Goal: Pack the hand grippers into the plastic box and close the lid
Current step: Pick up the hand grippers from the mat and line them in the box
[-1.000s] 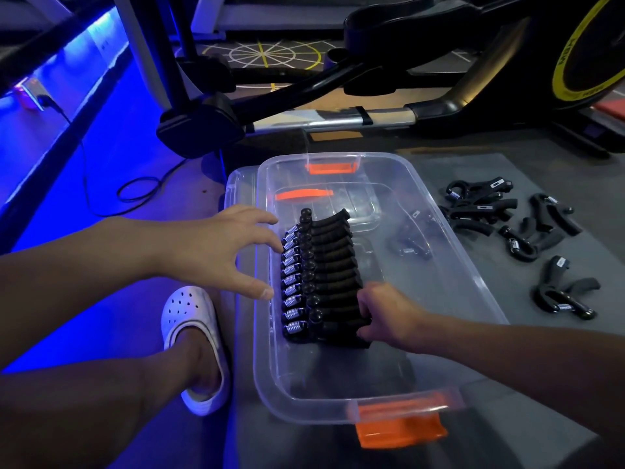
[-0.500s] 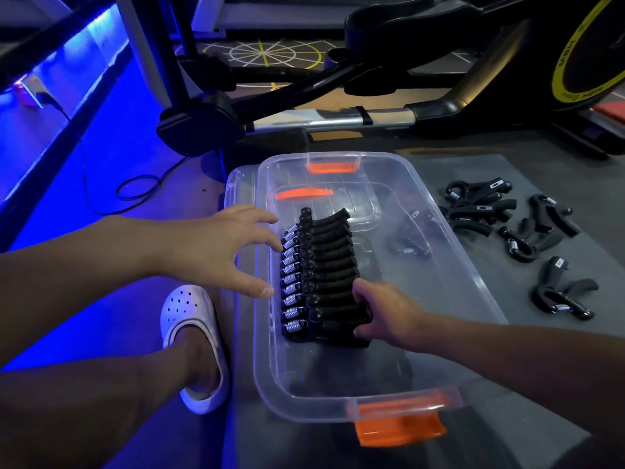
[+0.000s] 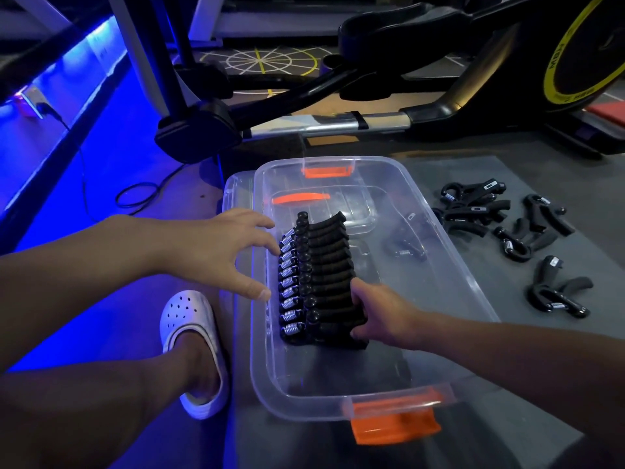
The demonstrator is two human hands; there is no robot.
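My right hand [image 3: 382, 314] grips the row of hand grippers [image 3: 316, 282] inside the clear plastic box [image 3: 470, 282]. My left hand [image 3: 216, 252] hovers open beside it.

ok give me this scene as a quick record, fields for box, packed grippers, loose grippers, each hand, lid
box: clear plastic box with orange latches, open
packed grippers: row of hand grippers lined up inside, springs to the left
loose grippers: several on the grey mat to the right of the box
left hand: open, fingers spread at the box's left wall
right hand: gripping the near end of the row
lid: not on
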